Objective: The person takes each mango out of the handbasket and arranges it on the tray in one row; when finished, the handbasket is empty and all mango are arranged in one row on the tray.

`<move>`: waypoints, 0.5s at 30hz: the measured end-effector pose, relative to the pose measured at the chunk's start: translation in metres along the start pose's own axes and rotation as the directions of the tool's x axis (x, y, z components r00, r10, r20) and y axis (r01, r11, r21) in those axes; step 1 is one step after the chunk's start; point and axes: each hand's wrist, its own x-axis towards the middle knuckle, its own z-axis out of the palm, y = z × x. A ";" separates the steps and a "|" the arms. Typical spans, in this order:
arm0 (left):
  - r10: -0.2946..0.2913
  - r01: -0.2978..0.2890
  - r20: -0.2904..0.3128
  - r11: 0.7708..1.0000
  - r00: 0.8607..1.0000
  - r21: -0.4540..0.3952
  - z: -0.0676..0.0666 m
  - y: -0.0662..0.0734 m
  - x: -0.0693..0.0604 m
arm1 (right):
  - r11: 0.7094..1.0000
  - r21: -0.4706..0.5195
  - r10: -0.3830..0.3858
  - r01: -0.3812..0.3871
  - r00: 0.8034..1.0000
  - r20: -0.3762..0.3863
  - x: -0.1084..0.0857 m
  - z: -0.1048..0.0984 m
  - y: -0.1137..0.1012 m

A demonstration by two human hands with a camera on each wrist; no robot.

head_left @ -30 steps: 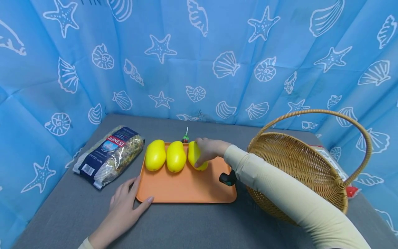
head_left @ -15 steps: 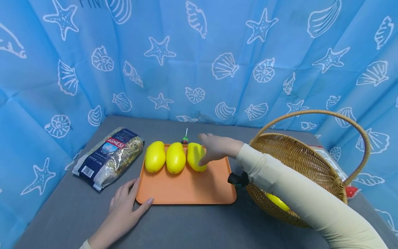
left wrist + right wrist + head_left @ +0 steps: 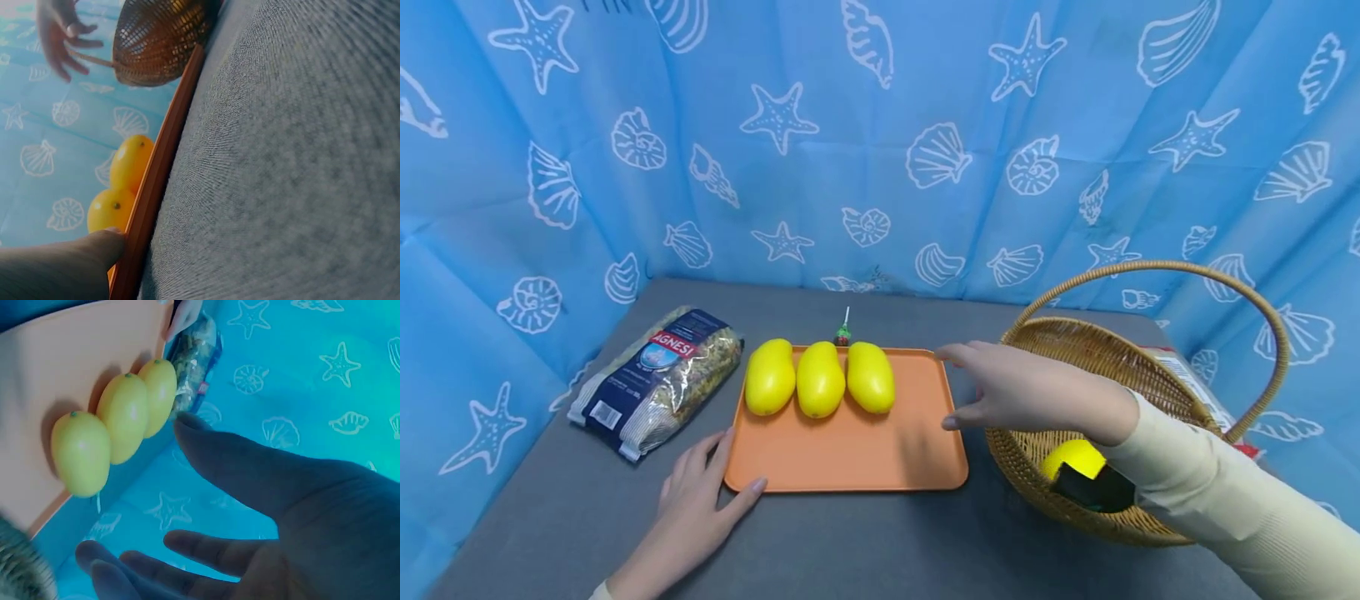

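Observation:
Three yellow mangoes, a left one, a middle one and a right one, lie in a row along the back of an orange tray. My left hand rests at the tray's front left corner, fingers extended, its thumb touching the rim in the left wrist view. Between the tray and a wicker basket, my right hand is in the air with fingers spread and nothing in them. Another yellow mango lies in the basket, partly hidden by my right wrist's dark camera.
A bag of Agnesi pasta lies left of the tray. Behind the tray is a lollipop with a white stick. A white and red package is partly hidden behind the basket, whose tall handle arches upward. A blue shell-print curtain encloses the table.
My right hand has let go of the right mango on the tray and moved right, to the basket's left rim. The mango in the basket has come into view. My left hand stays put.

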 end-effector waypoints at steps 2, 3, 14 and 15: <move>0.001 -0.001 0.005 1.000 1.000 -0.002 0.000 0.001 0.000 | 0.999 0.037 0.015 -0.013 0.999 -0.028 -0.013 0.000 0.009; 0.002 -0.002 0.005 1.000 1.000 -0.003 0.000 0.001 0.000 | 0.999 0.048 0.019 -0.016 0.998 -0.053 -0.019 -0.001 0.014; 0.012 -0.013 -0.018 1.000 1.000 -0.007 -0.001 0.000 0.000 | 0.985 -0.007 0.172 -0.173 0.985 -0.027 -0.045 0.017 0.074; 0.010 -0.011 -0.018 1.000 1.000 -0.008 -0.001 0.000 0.000 | 0.980 0.011 0.201 -0.201 0.980 0.009 -0.045 0.020 0.078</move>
